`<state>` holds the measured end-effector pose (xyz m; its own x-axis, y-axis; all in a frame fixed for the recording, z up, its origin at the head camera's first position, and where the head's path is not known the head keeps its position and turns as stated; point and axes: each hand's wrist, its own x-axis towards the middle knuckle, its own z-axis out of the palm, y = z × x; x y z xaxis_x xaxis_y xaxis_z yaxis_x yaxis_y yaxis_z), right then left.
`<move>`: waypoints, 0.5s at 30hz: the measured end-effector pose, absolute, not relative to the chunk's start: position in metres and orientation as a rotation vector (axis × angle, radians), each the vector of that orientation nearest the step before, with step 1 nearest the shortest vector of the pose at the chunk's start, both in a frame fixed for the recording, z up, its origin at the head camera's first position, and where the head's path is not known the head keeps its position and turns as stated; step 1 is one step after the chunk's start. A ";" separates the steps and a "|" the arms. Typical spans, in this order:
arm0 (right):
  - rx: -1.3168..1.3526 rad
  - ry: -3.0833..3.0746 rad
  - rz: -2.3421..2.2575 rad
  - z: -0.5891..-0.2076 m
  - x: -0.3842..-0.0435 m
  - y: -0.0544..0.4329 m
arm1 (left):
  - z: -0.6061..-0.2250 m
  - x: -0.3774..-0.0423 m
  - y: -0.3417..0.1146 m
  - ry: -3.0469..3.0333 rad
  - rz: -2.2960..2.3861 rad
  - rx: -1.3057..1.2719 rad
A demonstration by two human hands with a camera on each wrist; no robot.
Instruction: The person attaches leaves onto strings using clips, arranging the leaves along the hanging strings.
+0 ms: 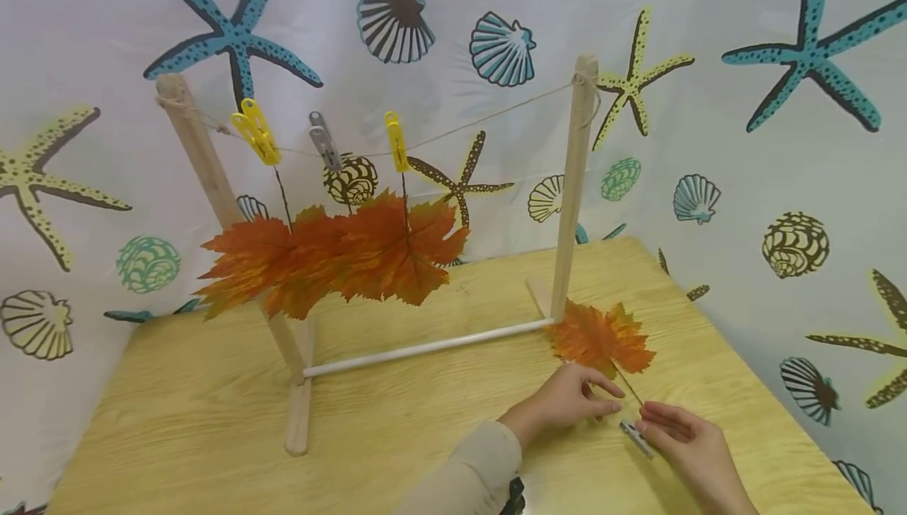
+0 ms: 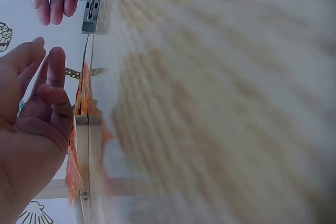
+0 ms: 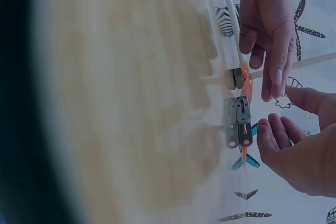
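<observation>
An orange maple leaf [image 1: 598,338] lies on the table at the foot of the right post, its thin stem [image 1: 629,389] pointing toward the right hand. Beside the stem's end is a grey clothespin [image 1: 636,439], also seen in the left wrist view. My left hand [image 1: 570,398] is over the table just left of the stem, fingers loosely bent and holding nothing. Around the clothespin and stem tip, my right hand [image 1: 686,440] has its fingers extended, thumb apart from them. In the right wrist view the clothespin [image 3: 240,121] appears apart from the right hand [image 3: 299,145].
A wooden frame with two posts [image 1: 572,192] and a white crossbar [image 1: 432,346] stands on the table [image 1: 397,436]. Along its string [image 1: 489,116], yellow clothespins [image 1: 397,141] and a grey clothespin [image 1: 324,141] hold up several orange leaves [image 1: 397,247]. Patterned cloth hangs behind.
</observation>
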<state>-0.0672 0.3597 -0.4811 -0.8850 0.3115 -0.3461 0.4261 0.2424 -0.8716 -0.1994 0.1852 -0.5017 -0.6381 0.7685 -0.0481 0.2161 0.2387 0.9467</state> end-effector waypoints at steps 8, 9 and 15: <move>0.715 2.479 -1.660 -0.492 -0.062 0.370 | -0.502 -0.200 0.205 2.015 1.340 0.914; 0.713 2.496 -1.647 -0.494 -0.061 0.371 | -0.502 -0.201 0.208 2.012 1.330 0.929; 0.749 2.502 -1.661 -0.501 -0.065 0.375 | -0.498 -0.205 0.223 2.058 1.278 0.967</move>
<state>-0.0649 0.3750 -0.5007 -0.8820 0.3661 -0.2969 0.4158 0.3076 -0.8559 -0.2050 0.2231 -0.4981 -0.6053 0.7935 -0.0626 0.2956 0.2972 0.9079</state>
